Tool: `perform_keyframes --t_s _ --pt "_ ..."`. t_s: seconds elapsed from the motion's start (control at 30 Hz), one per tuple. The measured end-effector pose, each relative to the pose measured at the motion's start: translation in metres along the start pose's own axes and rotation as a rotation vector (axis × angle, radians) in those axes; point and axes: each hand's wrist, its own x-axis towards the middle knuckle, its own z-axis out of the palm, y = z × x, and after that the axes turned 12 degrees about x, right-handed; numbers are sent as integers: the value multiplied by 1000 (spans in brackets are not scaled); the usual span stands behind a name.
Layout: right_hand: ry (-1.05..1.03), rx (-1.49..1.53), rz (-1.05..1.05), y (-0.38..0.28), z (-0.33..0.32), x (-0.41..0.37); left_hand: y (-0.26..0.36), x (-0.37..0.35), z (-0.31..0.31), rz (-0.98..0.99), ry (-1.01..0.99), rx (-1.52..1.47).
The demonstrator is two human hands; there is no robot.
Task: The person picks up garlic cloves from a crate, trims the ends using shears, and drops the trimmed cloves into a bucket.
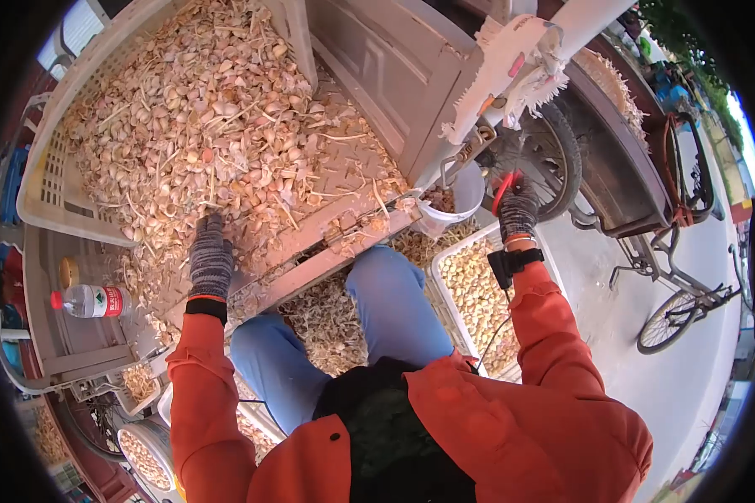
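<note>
My left hand (211, 258), in a grey knit glove, lies back-up at the near edge of a heap of garlic cloves (226, 109). Its fingers point into the heap and look stretched out; nothing shows in them, though their undersides are hidden. Off to the right, my right hand (520, 211), gloved too, is closed around a tool with a red loop handle (504, 191). The tool's working end cannot be made out. Just left of that hand hangs a white bucket (466, 197) with some scraps inside.
A cream plastic crate (46, 189) lies tipped with garlic spilling out. A water bottle (92, 301) lies at left. Beside my knees stands a crate of cloves (438, 267). Near my right hand are a wheel (562, 159) and metal post (591, 17); a bicycle (684, 306) stands farther right.
</note>
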Motion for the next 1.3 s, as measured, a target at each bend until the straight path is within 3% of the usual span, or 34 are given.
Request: perform_keyframes --t_s 0.03,0.07,0.1,0.13,0.2,0.23,0.27,0.3,0.33,0.4,0.47,0.53,0.57,0.63,0.7,0.8,0.9,1.07,1.13,1.27,1.3 --pt "3 256 67 26 6 3 7 -1 -17 -25 -103 -44" --pt "-17 721 260 8 -1 -8 19 -1 -35 -76 -198 -83" --pt "-14 642 212 -12 -9 -24 8 -9 -12 38 33 75" --pt "5 687 146 -23 -12 -43 13 -4 -21 -10 -58 58" --pt "-126 516 -84 -65 -25 -94 8 -7 -7 -7 163 24" --pt "-286 494 -58 -77 -31 -117 8 -5 -14 -17 170 28" --pt "-438 464 -31 -90 -32 -134 8 -2 -22 -89 109 -164" --pt "-512 434 -165 -109 -24 -143 10 2 -32 -156 46 -359" --pt "-584 399 -300 -127 -14 -151 13 3 -41 -153 52 -364" --pt "-759 505 -258 -161 17 -159 16 -2 -55 -290 -43 -630" --pt "-867 310 -460 -197 51 -157 16 -15 -54 -292 -24 -676" --pt "-916 290 -510 -218 80 -158 19 -28 -61 -265 -23 -687" --pt "-929 289 -521 -226 91 -159 19 -39 -46 -194 196 -779" --pt "-898 211 -695 -236 106 -166 24 -58 -68 -208 188 -820" --pt "-963 195 -690 -244 105 -172 28 -72 -81 -209 281 -850" --pt "-988 147 -823 -251 96 -180 36 -96 -109 -298 131 -913" --pt "-1162 135 -601 -269 70 -191 41 -116 -115 -287 206 -860" --pt "-1148 183 -655 -259 48 -212 46 -150 -124 -192 385 -730" --pt "-1097 216 -816 -259 40 -221 51 -160 -128 -222 406 -743" --pt "-1126 438 -790 -257 18 -240 50 -192 -135 -170 489 -862" --pt "-1299 446 -203 -261 16 -240 39 -211 -141 -430 331 -978"
